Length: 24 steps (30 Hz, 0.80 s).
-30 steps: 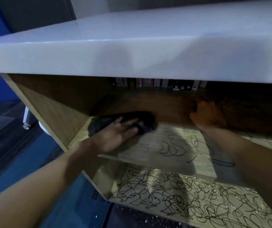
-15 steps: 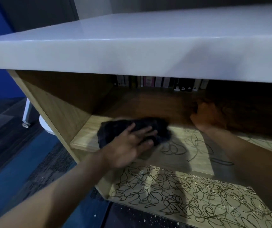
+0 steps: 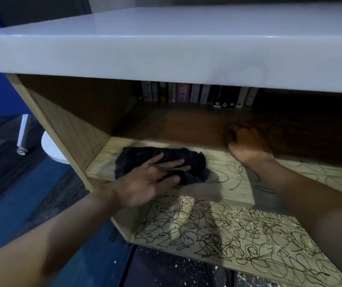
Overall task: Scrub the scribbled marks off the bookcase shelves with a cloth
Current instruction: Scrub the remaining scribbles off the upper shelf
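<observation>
Two bare forearms show in the head view, each ending in a bare hand. No sleeve, cuff, glove, watch, bracelet or ring is visible on either. The left forearm [image 3: 48,241] enters from the 7 o'clock corner as a long, broad shape that narrows toward the wrist; its near part is blurred. The left hand [image 3: 145,183] shows its back, with short, unpainted nails visible on the fingers. The right forearm [image 3: 315,208] comes in from the 4 o'clock edge, wide there and tapering at the wrist. The right hand [image 3: 248,141] lies in deep shadow, so its nails and finer details cannot be made out.
</observation>
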Each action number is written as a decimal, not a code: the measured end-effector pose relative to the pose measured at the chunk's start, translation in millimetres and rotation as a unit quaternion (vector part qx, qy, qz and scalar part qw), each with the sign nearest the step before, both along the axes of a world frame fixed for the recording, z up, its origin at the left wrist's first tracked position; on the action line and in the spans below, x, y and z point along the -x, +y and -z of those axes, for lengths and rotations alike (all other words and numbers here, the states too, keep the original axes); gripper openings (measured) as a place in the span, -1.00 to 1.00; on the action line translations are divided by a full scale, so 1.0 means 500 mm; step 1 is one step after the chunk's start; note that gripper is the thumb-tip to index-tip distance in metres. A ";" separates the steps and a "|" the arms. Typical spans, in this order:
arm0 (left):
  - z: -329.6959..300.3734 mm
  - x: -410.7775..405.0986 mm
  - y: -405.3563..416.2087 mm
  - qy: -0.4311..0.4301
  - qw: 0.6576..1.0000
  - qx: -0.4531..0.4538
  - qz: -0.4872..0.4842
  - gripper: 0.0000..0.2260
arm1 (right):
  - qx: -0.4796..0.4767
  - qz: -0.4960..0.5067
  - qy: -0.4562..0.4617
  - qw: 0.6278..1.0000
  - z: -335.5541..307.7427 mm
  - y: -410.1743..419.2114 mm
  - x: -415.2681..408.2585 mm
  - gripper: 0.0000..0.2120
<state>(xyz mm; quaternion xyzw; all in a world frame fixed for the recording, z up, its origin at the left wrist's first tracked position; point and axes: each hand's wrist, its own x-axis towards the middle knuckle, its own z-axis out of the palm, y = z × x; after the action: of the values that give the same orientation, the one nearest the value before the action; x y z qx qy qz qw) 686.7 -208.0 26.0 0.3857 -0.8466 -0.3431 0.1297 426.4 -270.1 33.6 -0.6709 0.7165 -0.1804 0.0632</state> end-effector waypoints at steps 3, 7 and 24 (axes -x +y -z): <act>-0.014 -0.016 -0.041 -0.047 0.997 -0.003 -0.066 -0.66 | -0.007 -0.008 -0.005 1.000 0.002 0.016 -0.015 -0.70; -0.018 0.011 -0.064 -0.109 0.985 0.040 -0.127 -0.59 | -0.010 -0.011 -0.012 1.000 -0.004 0.033 -0.033 -0.61; 0.003 -0.053 0.002 -0.095 0.985 0.140 0.043 -0.59 | -0.041 0.060 -0.025 0.997 -0.014 0.070 -0.070 -0.63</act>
<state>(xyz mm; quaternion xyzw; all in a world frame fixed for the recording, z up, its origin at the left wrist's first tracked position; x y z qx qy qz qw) 713.3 -207.2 24.5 0.3574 -0.9107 -0.1881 0.0867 461.2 -235.3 40.7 -0.6191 0.7603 -0.1708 0.0975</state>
